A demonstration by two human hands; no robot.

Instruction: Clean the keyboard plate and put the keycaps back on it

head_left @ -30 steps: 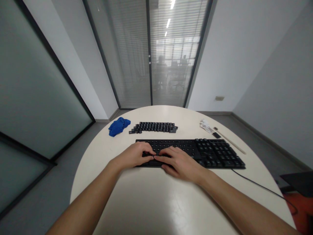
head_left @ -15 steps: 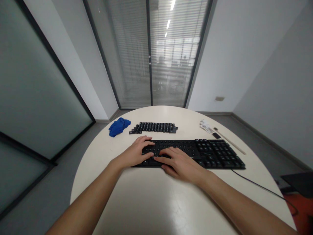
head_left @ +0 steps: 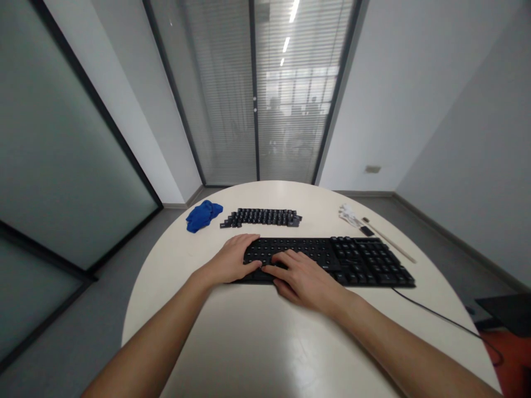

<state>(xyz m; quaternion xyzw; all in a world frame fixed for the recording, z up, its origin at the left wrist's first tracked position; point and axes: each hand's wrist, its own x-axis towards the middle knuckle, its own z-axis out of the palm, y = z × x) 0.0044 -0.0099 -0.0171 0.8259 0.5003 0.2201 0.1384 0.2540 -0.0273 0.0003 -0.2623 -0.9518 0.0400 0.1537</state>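
Observation:
A black keyboard [head_left: 375, 260] lies across the table, its left and middle part stripped of keycaps while the right part still has them. My left hand [head_left: 230, 260] is closed around the keyboard's left end, thumb toward the near side and fingers over the far edge. Bent over the near rows is my right hand [head_left: 305, 276], its fingertips drawn together close to my left thumb. Whatever those fingertips hold, if anything, is hidden. Beyond the keyboard, loose black keycaps [head_left: 267, 216] are set out in rows.
A crumpled blue cloth [head_left: 203, 215] lies at the table's left. On the right are a small white bundle [head_left: 349, 214], a small black piece [head_left: 366, 230] and a thin brush with a pale handle [head_left: 392, 242]. The keyboard's cable [head_left: 435, 312] runs off the right edge of the table [head_left: 257, 342].
My left hand's fingers have come together and bent over the keyboard's far left edge. My right hand stays almost in place, and the view has shifted slightly.

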